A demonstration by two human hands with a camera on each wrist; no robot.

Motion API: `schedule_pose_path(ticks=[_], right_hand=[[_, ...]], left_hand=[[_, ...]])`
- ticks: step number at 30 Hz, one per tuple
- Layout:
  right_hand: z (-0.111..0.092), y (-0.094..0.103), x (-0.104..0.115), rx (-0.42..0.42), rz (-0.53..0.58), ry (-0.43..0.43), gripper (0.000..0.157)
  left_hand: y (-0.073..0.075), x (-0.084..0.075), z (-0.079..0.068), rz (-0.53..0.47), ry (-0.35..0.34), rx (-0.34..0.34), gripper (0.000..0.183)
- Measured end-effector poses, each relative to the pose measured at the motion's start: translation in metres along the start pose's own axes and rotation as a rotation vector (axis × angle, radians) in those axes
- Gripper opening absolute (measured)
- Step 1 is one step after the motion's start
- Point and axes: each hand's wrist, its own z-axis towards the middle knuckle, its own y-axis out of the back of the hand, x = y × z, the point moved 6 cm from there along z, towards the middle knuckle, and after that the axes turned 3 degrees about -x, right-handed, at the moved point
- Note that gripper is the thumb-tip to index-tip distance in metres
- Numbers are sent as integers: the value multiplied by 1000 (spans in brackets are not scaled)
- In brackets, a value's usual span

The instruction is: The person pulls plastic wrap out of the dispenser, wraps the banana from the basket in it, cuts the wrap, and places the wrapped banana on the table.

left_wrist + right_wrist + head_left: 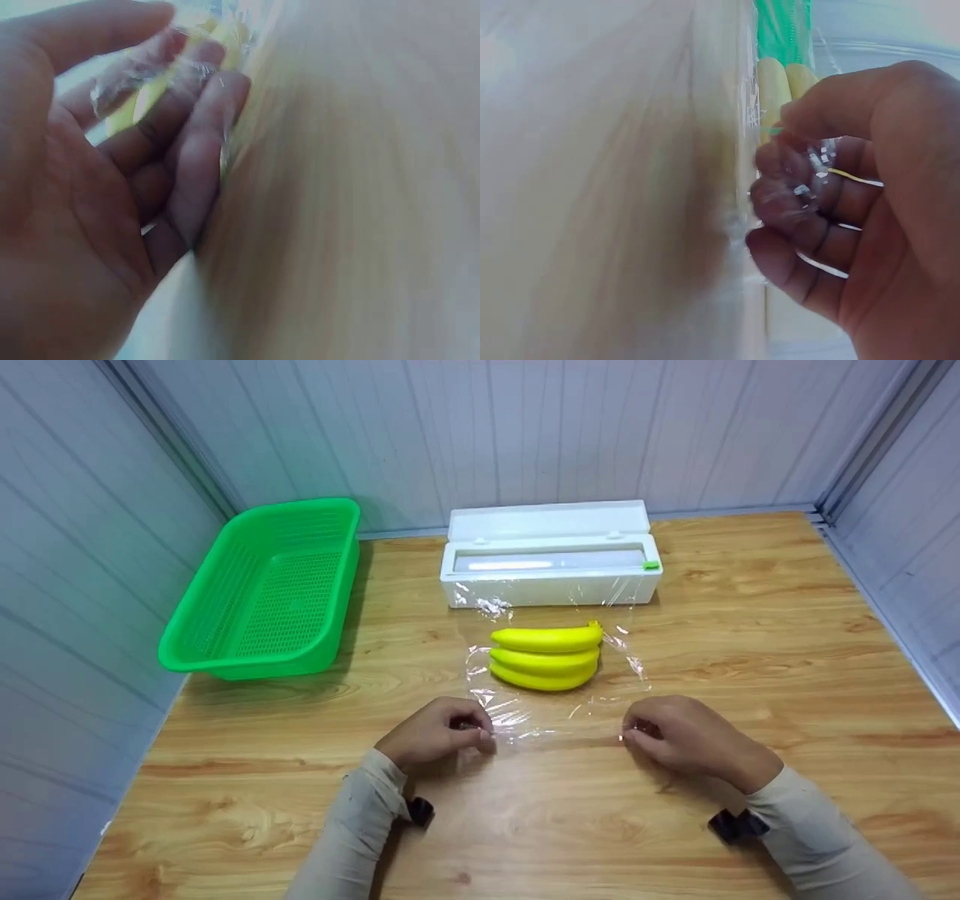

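Note:
A sheet of clear cling film [517, 718] stretches from the front of a white dispenser box [551, 591] toward the person, around a bunch of yellow bananas [546, 660]. My left hand [442, 729] pinches the film's near left corner, its fingers curled. Crumpled film shows against those fingers in the left wrist view. At the near right corner, my right hand [686, 739] grips the film between thumb and fingers, and glints of film [802, 190] lie across its curled fingers. The near edge runs fairly straight from hand to hand.
A green plastic basket [341, 607] stands on the wooden table [750, 637] at the far left. The box's lid [547, 521] is raised, and a small green slider [651, 565] sits at its right end. Pale panel walls [525, 435] enclose the table's back and sides.

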Motion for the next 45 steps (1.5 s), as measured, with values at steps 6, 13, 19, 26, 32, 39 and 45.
schedule_pose_path(ticks=[6, 13, 19, 26, 32, 39, 45], right_hand=[[-2, 2, -7, -85, 130, -10, 11], [-1, 9, -11, -162, 251, -33, 15], [4, 14, -14, -157, 266, -54, 11], [10, 22, -13, -92, 223, -67, 7], [24, 29, -12, 54, 176, -113, 3], [39, 37, -5, 101, 153, -78, 7], [46, 43, -8, 131, 183, -122, 4]], left_hand=[[5, 6, 0, -90, -29, -31, 13], [9, 2, 4, -85, -45, -139, 14], [13, -2, 6, -113, -21, -186, 16], [22, -9, 13, -35, 13, -113, 18], [32, -18, 22, 79, 32, 84, 14], [44, -26, 35, 116, 31, 168, 13], [48, -30, 41, 73, 12, 159, 13]])
